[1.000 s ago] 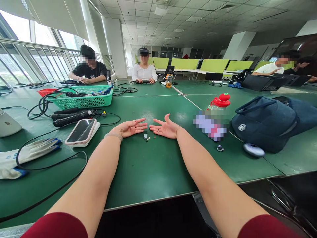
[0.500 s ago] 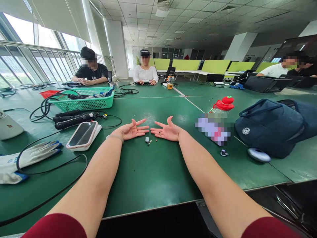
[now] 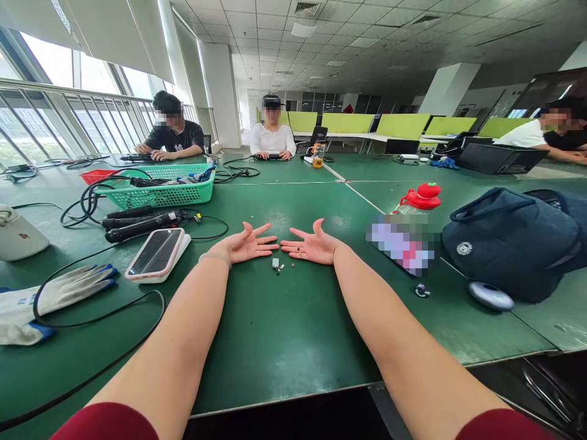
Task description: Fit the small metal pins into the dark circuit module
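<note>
My left hand [image 3: 247, 245] rests palm up on the green table [image 3: 293, 342], its fingers spread and pointing inward; nothing is in it. Facing it, my right hand [image 3: 317, 246] lies open the same way, with a small dark spot on one finger that I cannot make out. A narrow gap separates the two sets of fingertips. Just on the near side of them sit a small grey block [image 3: 275, 263], a tiny metallic piece [image 3: 281, 267] and a tiny reddish bit [image 3: 293, 265]. Neither hand touches these pieces.
Left are a phone [image 3: 156, 252], gloves [image 3: 68, 293], black cables, black handles [image 3: 144, 226] and a green basket [image 3: 158, 192]. Right are a blurred-out flat item [image 3: 398, 244], a red-lidded bottle [image 3: 422, 197], a dark bag [image 3: 513, 238] and an oval case [image 3: 490, 296]. People sit farther off.
The whole view has shifted slightly, so things appear a little lower and farther right. Both hands keep their open, palm-up pose, and the small pieces stay where they were on the table.
</note>
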Motion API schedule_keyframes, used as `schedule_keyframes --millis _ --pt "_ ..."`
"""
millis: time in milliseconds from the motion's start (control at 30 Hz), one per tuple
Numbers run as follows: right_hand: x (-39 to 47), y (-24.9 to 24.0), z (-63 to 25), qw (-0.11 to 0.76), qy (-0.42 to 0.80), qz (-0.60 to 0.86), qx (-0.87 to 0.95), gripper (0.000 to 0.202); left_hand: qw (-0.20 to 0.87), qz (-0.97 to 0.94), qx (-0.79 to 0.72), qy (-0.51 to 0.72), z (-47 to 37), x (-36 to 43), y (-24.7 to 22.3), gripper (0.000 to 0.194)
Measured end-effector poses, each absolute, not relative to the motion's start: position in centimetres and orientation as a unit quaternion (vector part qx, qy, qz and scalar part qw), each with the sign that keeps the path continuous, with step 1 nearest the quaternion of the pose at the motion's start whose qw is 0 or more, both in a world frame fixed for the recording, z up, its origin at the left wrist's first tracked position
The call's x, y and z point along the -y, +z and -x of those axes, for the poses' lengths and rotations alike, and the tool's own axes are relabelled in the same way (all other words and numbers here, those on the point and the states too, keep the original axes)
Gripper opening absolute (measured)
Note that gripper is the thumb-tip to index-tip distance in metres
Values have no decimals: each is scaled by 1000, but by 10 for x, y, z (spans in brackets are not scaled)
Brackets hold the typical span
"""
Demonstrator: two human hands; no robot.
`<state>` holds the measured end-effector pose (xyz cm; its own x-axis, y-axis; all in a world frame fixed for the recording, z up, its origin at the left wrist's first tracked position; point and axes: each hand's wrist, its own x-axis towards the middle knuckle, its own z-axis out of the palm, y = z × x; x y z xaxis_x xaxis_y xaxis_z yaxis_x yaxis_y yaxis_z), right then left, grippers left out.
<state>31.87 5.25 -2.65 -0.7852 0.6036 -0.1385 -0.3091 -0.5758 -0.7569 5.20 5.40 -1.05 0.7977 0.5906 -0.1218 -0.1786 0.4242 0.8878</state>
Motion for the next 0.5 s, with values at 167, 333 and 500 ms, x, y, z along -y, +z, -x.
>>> schedule_keyframes --millis 167,333,500 --pt "-53 -28 -319 266 864 193 382 101 816 -479 -219 240 -53 -53 -10 95" --pt "-52 -27 -317 266 859 204 388 102 819 -473 -219 242 -52 -54 -11 91" --pt "-51 -27 -316 268 855 208 392 102 825 -470 -215 230 -51 -57 -12 86"
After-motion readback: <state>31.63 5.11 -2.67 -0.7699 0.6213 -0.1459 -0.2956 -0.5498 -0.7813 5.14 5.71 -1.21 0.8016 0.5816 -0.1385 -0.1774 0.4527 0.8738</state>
